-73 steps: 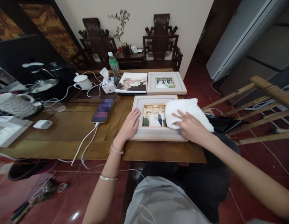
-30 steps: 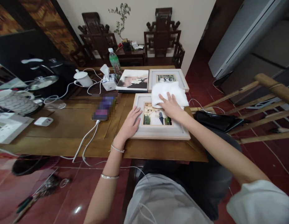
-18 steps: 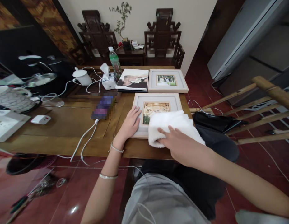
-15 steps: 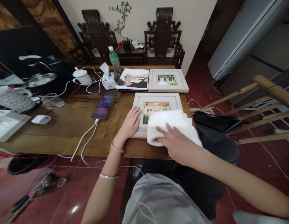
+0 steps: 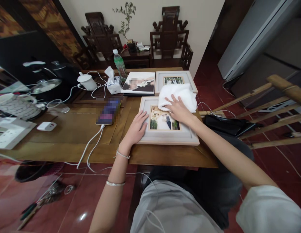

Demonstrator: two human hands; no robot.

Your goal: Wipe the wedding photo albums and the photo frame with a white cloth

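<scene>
A light wooden picture frame (image 5: pixel 169 139) lies face up near the table's front edge, with a wedding photo in its middle. My left hand (image 5: pixel 136 127) rests on its left side, fingers laid out over the border. A folded white towel (image 5: pixel 183 92) covers the frame's upper right corner and overlaps the lower part of a second picture frame (image 5: pixel 192 84) behind. My right hand (image 5: pixel 177 108) presses the towel down from above, its fingers spread over the cloth and holding the near fold.
Beside the back frame lies a photo album (image 5: pixel 140 82). A tissue box (image 5: pixel 114 85), a green-labelled bottle (image 5: pixel 120 64), a lidded white cup (image 5: pixel 87 81) and a charging phone (image 5: pixel 108 111) stand or lie to the left. White cables cross the table (image 5: pixel 75 142). A wooden chair (image 5: pixel 264 113) is at right.
My right hand has slid the towel away from me, from the frame's lower right to its upper right corner. More of the photo shows. My left hand has stayed on the frame.
</scene>
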